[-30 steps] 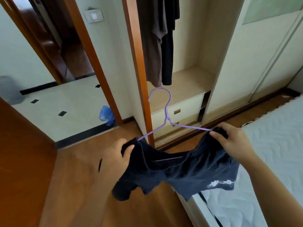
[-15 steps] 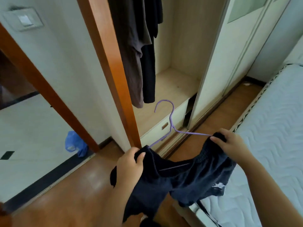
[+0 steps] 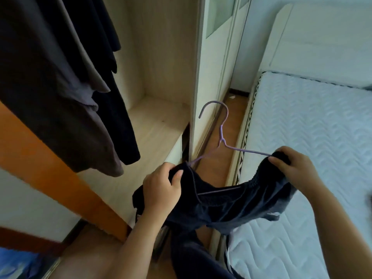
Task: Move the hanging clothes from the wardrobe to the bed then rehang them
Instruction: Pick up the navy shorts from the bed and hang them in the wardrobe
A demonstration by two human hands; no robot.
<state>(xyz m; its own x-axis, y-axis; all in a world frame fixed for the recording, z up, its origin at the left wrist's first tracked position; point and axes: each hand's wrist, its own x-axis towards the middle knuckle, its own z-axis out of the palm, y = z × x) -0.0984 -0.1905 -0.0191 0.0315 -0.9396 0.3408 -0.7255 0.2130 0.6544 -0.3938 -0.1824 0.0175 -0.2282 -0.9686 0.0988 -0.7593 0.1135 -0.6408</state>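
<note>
Dark garment [image 3: 231,206] is sagging on the purple hanger [image 3: 221,135], left hand [image 3: 161,190] and right hand [image 3: 291,168] pinching its ends. Slackening either pinch is risking slippage.

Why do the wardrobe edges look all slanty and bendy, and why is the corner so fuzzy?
Head view: the wide-angle lens slants and bows the wardrobe panel; the blue thing in the bottom-left corner is smeared; the hanging clothes are shadowy, the mattress bright; the purple hanger, and the left hand and right hand gripping the dark shorts, look fairly sharp.
</note>
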